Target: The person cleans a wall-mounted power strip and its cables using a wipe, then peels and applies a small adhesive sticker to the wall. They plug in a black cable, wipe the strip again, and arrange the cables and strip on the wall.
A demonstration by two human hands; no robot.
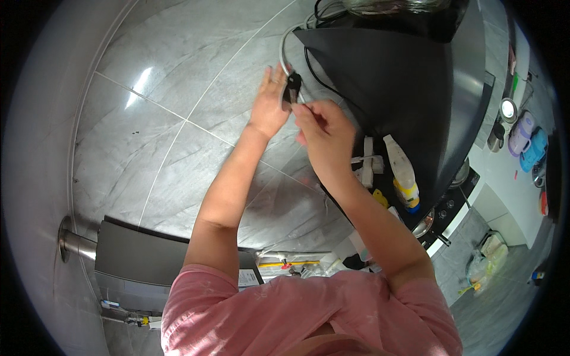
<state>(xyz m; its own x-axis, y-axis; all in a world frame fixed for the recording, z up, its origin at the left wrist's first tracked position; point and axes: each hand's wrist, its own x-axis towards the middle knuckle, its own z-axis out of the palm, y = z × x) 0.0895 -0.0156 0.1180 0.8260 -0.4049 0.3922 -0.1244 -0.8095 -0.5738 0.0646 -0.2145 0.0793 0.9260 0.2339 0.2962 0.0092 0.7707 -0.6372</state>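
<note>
My left hand (270, 104) lies against the grey marbled tile wall (213, 84), fingers stretched out and slightly apart. Between its thumb and forefinger sits a small black object (294, 82), beside a light grey cable (282, 46) that loops down from above. Whether the left hand grips that object, I cannot tell. Close by on the right, my right hand (327, 133) pinches a small brownish piece that touches the black object; blur hides what it is. A thin black cable (325, 82) runs behind the right hand along the dark range hood (392, 80).
On the hood lie a white power strip (367, 162) and a bottle (404, 173) with a blue cap. Below right is a gas stove (449, 207); cups (521, 133) stand on the white counter (507, 187). At lower left hangs a grey appliance (138, 253) with a metal flue (78, 244).
</note>
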